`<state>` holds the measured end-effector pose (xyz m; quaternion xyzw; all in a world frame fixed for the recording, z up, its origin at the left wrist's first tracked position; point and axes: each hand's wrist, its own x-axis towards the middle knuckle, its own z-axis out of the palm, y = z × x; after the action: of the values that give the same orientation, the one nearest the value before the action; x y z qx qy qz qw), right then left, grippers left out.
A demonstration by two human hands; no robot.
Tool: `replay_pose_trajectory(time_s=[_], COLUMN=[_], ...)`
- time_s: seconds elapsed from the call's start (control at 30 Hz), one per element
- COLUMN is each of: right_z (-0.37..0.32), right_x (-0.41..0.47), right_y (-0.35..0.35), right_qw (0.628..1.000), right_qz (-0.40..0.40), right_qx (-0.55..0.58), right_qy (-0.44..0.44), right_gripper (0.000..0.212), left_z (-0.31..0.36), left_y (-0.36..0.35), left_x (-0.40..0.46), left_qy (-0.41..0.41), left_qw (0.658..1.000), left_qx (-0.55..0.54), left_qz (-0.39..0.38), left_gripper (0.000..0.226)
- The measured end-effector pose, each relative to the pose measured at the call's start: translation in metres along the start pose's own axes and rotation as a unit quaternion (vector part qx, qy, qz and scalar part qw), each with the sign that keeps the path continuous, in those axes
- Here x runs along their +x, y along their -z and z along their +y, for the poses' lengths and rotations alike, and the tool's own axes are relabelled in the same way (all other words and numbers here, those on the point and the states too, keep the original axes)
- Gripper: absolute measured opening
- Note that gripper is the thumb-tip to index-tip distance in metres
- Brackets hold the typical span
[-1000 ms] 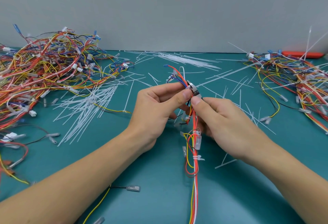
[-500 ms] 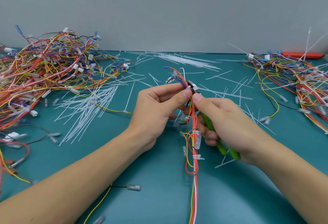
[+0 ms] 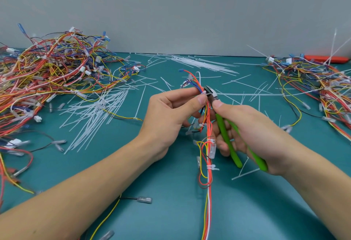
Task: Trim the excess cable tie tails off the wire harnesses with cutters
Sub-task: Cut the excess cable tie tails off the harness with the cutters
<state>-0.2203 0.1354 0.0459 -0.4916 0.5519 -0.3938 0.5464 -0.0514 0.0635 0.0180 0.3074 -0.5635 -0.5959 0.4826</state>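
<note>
Bench (image 3: 171,211): teal mat, carrying everything; no bins, trays or boxes in view, so nothing contained, only loose heaps. Large tangle of harnesses (image 3: 51,80) piled at left edge, running to far-left corner; ties there look short, so probably the trimmed stack. Smaller heap of harnesses (image 3: 322,87) at right edge, long white tails sticking up from it, so probably the stack still to do. Cut tails (image 3: 98,114) fanned out left of centre, more strewn along far edge (likely left where dropped after each snip). Orange flat object (image 3: 326,59) at far-right corner, partly hidden, kind not clear.

Harness in hand (image 3: 209,144) held above bench centre, hanging toward near edge, red, yellow and white wires bound by several white ties. Left hand (image 3: 171,114) curled round upper end, thumb and forefinger pinching bundle just below tie being worked, presumably to steady it and present tail to the blades. Right hand (image 3: 252,133) wrapped round green handles of cutters (image 3: 226,135), thumb riding near pivot for control. Handles spread, so blades probably parted, head set against tie beside left fingertips. Long white tail (image 3: 266,94) running from cutter head toward right edge; attached or not, cannot tell.
</note>
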Motion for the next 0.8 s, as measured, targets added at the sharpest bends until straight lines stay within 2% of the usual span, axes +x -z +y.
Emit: replay_pose_trajectory(time_s=[0.33,0.5,0.7,0.8], right_z=[-0.002,0.004,0.008,0.008], right_x=[-0.004,-0.002,0.001,0.002], right_y=[-0.008,-0.010,-0.009,-0.010], right_qw=[0.992,0.992,0.986,0.993], right_qz=[0.063,0.071,0.072,0.065], right_qx=[-0.108,-0.100,-0.147,-0.096], right_qy=[0.012,0.019,0.041,0.034], right_gripper=[0.045,0.048,0.056,0.052], left_z=[0.000,0.000,-0.001,0.000], left_y=[0.000,-0.001,-0.001,-0.001], left_x=[0.000,0.000,0.000,0.000], left_qy=[-0.007,-0.007,0.000,0.002], left_qw=[1.000,1.000,1.000,1.000], left_qx=[0.000,0.001,-0.002,0.001], left_qz=[-0.005,-0.004,0.000,-0.003], left_gripper=[0.014,0.014,0.013,0.014])
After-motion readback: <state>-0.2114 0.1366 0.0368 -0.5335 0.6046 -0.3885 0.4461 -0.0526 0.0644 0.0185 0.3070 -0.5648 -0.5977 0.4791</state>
